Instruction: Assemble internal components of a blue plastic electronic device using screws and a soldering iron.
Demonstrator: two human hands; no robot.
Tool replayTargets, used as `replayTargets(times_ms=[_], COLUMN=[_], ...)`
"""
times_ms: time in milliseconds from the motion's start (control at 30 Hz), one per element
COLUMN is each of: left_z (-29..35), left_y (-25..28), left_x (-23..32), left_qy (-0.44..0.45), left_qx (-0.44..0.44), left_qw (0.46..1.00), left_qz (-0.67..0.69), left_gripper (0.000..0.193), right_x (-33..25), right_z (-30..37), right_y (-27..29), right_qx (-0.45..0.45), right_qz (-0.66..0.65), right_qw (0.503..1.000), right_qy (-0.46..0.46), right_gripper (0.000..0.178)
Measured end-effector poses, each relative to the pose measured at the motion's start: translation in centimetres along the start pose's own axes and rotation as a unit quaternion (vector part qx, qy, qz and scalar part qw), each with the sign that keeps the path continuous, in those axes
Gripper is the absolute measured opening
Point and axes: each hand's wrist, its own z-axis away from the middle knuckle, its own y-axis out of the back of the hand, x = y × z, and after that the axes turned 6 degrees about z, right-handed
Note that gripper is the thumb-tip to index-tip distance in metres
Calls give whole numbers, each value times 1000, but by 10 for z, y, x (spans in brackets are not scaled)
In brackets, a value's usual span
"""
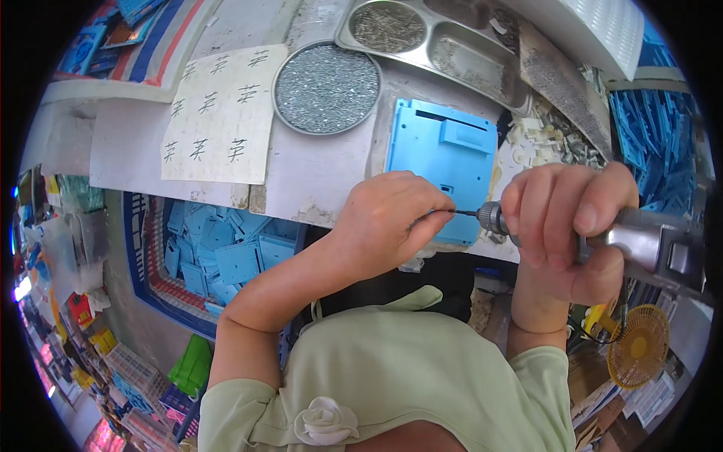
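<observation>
My right hand (566, 218) is wrapped round a grey electric screwdriver (636, 245), held sideways with its bit pointing left. At the bit's tip (465, 213), my left hand (392, 215) is closed in a pinch; whatever sits between those fingertips is too small to make out. Both hands are above the near part of a light blue plastic panel (444, 166), which lies on the bench and has a slot and a raised block. A round metal dish (327, 89) heaped with small silvery screws stands beyond my left hand.
A steel compartment tray (467, 60) with small metal parts stands at the back. Loose white plastic parts (538, 139) lie right of the panel. A paper with handwriting (218, 120) lies left. A blue crate (139, 264) of blue panels stands below the bench; a yellow fan (639, 346) stands lower right.
</observation>
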Motion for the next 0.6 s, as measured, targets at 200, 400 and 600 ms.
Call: replayTargets(times_ms=[200,400,600], left_z=[-17,-41,-54], left_y=[29,99,101], left_x=[-11,-82,-93], left_qy=[-24,37,31], left_qx=[-2,71,86], left_qw=[998,909,907], left_qz=[-61,-408,-412], left_gripper=[25,11,11], right_x=[10,11,1], right_z=[8,10,37], right_y=[-4,19,17], right_qx=[64,109,123], right_qz=[6,36,47], right_qw=[998,993,991], right_qy=[11,0,8], right_gripper=[47,54,51])
